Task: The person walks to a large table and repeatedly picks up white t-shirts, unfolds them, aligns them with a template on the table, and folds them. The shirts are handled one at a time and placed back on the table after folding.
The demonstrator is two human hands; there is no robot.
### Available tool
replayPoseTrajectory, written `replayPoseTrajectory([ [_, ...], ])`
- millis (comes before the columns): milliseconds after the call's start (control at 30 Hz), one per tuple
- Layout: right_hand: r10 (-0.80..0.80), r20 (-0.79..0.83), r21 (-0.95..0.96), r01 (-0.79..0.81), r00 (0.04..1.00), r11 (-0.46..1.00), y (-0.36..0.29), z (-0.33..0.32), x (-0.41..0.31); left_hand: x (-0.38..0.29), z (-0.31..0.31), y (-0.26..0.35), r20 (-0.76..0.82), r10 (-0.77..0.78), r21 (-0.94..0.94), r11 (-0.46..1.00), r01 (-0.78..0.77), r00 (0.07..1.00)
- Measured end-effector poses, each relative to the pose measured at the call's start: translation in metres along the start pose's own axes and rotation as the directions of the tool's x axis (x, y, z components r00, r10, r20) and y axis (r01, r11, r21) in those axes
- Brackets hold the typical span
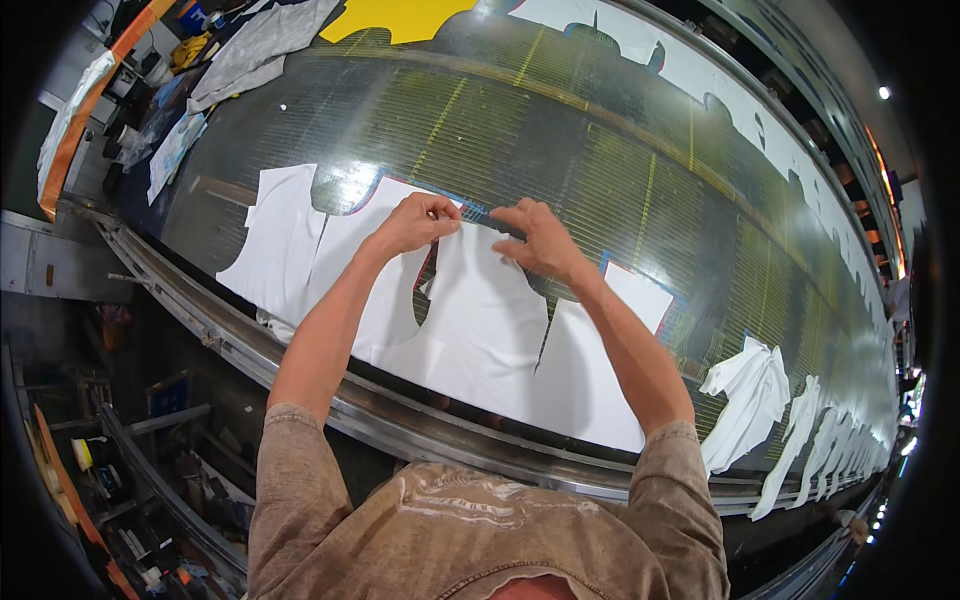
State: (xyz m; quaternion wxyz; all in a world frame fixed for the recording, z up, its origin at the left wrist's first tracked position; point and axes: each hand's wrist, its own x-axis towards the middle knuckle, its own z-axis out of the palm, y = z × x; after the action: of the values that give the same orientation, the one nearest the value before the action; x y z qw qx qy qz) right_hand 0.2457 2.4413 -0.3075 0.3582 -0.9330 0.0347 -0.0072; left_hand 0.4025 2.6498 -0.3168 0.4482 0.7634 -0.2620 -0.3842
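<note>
A cut white fabric piece (487, 300), shaped like a garment panel, lies in front of me on the long dark printing table (480, 142). My left hand (420, 223) pinches its upper left corner between thumb and fingertips. At the upper right corner is my right hand (544, 238), thumb and fingers spread apart; the thumb is at the fabric's edge, and whether it presses there I cannot tell. Another white panel (360, 262) lies flat to the left, partly behind my left forearm. A third white panel (585, 367) lies partly beneath my right forearm. Blue and red marks outline the panels' edges.
A metal rail (360, 409) runs along the near table edge. Rumpled white fabric pieces (750, 397) hang over that edge at right. Grey cloth (255, 56) and a yellow piece (405, 19) lie at the far left. White panels (720, 105) line the far side.
</note>
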Motion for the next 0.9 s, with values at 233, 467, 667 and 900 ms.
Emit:
replayPoseTrajectory([
  [233, -0.012, -0.047, -0.082, 0.008, 0.999, 0.997, -0.001, 0.02, 0.007, -0.008, -0.004, 0.008, 0.115, 0.018, -0.088, 0.996, -0.008, 0.993],
  [467, 0.07, 0.195, 0.411, -0.146, 0.978, 0.9, 0.004, -0.017, 0.003, -0.005, 0.001, 0.01, 0.011, 0.029, -0.049, 0.998, -0.029, 1.0],
  [667, 0.13, 0.397, 0.483, -0.327, 0.909, 0.812, 0.003, -0.042, 0.0, -0.001, 0.004, 0.01, -0.026, 0.028, 0.026, 0.999, -0.027, 0.999],
  [900, 0.182, 0.313, 0.528, -0.331, 0.932, 0.782, 0.014, -0.045, 0.005, 0.003, 0.006, 0.008, -0.06, 0.008, 0.091, 0.996, -0.002, 0.998],
])
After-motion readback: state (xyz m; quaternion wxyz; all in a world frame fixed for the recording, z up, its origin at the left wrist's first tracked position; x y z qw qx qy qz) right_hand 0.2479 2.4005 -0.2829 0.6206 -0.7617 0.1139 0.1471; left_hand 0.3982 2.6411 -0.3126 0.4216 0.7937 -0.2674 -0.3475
